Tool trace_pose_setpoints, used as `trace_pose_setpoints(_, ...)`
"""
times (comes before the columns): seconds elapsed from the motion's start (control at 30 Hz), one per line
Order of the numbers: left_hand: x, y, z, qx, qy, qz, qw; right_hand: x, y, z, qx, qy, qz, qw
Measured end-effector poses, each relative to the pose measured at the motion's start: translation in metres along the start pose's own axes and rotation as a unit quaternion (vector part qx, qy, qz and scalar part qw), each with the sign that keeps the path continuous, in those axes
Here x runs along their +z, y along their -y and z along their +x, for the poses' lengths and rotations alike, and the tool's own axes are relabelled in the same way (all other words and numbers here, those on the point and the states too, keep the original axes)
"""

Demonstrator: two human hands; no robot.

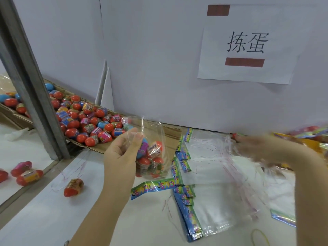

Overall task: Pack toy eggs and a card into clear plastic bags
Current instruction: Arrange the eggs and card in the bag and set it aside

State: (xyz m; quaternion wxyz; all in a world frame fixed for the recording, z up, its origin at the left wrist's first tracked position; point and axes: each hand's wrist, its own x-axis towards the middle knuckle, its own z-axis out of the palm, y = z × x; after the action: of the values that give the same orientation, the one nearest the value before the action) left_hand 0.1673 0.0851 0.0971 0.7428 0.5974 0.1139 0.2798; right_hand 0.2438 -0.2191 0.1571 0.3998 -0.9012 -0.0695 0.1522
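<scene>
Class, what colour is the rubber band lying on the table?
The thin rubber band is yellow; head view.

Clear bag (150,128) upright, holding several eggs (156,164); loose eggs (88,121) heaped left; card (152,187) flat below; empty bags (209,197) stacked right.

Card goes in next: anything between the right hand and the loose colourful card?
Nothing visible: the colourful paper card lies uncovered on the white table, left of the clear plastic bag stack below the right hand.

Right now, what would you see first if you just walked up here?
The heap of red and blue toy eggs at the left jumps out first. In the middle, the left hand pinches a clear bag with a few eggs inside. Up right on the wall hangs a white sign with big black writing.
</scene>
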Motion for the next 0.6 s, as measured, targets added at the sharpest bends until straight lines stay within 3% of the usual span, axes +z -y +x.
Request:
trace_pose_setpoints(0.07,0.000,0.000,-0.001,-0.003,-0.001,0.003,1.000,-0.003,0.003,0.008,0.035,-0.056,-0.110,0.992)
trace_pose_setpoints(0.13,0.001,-0.001,-0.001,0.002,0.005,0.004,1.000,-0.011,0.017,0.004,-0.080,0.003,0.068,0.995)
trace_pose_setpoints(0.17,0.001,-0.002,-0.001,0.006,0.010,0.006,1.000,-0.011,0.021,-0.001,-0.094,0.062,0.146,0.983)
trace_pose_setpoints(0.2,0.002,-0.002,-0.002,0.008,0.015,0.010,1.000,-0.009,0.019,-0.002,-0.112,0.070,0.179,0.975)
trace_pose_setpoints(0.3,0.002,-0.003,-0.006,0.016,0.030,0.015,0.999,0.000,0.019,0.002,-0.067,0.021,0.023,0.997)
trace_pose_setpoints(0.33,0.002,-0.004,-0.006,0.016,0.032,0.015,0.999,0.000,0.020,0.003,-0.114,0.052,0.088,0.988)
trace_pose_setpoints(0.37,0.002,-0.004,-0.007,0.016,0.032,0.012,0.999,-0.001,0.025,0.002,-0.190,0.127,0.213,0.950)
trace_pose_setpoints(0.4,0.003,-0.004,-0.007,0.012,0.030,0.007,0.999,0.002,0.034,-0.002,-0.234,0.216,0.349,0.881)
trace_pose_setpoints(0.43,0.003,-0.004,-0.006,0.007,0.027,0.000,1.000,0.008,0.045,-0.003,-0.257,0.262,0.415,0.833)
trace_pose_setpoints(0.47,0.004,-0.005,-0.007,-0.001,0.024,-0.007,1.000,0.016,0.054,0.001,-0.262,0.235,0.413,0.840)
trace_pose_setpoints(0.53,0.006,-0.006,-0.009,-0.010,0.022,-0.021,0.999,0.046,0.066,0.012,-0.236,0.051,0.233,0.942)
trace_pose_setpoints(0.6,0.006,-0.006,-0.010,-0.012,0.020,-0.024,0.999,0.082,0.075,0.017,-0.189,0.067,0.162,0.966)
